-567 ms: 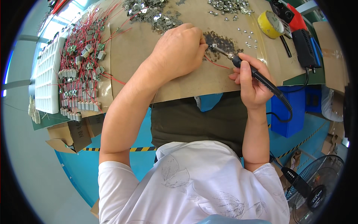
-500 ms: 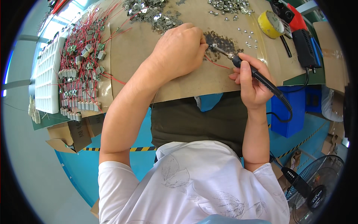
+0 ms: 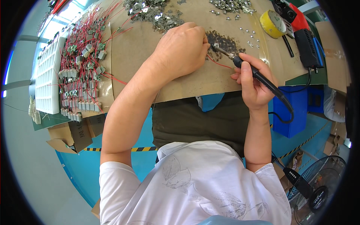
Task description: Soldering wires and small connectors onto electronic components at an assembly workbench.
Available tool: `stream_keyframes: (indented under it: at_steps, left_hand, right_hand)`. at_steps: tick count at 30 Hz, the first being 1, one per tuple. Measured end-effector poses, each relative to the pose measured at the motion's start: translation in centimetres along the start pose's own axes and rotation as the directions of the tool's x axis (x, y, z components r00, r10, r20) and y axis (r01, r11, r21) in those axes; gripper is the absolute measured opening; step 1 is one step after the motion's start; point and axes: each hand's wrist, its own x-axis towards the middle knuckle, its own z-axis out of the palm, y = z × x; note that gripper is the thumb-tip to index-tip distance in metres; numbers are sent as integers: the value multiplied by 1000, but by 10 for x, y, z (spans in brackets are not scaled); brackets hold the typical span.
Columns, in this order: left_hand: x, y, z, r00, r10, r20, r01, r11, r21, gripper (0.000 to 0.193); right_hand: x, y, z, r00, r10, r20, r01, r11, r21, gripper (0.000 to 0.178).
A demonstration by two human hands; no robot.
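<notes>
The right hand has tipped the soldering iron slightly, its tip staying by the left hand.

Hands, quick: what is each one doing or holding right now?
Left hand: closed, fingertips pinching something small by the red wire; what exactly cannot be told.
Right hand: closed around the soldering iron, like a pen.

Brown cardboard box, flaps open, printed label, on floor at left
</notes>
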Motion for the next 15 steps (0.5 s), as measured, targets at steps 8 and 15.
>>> stream_keyframes:
  at_steps: [8, 15]
  left_hand:
    - [1, 0, 0, 1000, -10, 6, 10, 1000, 17, 17]
    - [2, 3, 1, 999, -36, 30, 36, 999, 14, 16]
  right_hand:
    - [2, -2, -2, 1000, -1, 27, 1, 1000, -24, 16]
    - [0, 10, -12, 989, -32, -141, 43, 996, 77, 23]
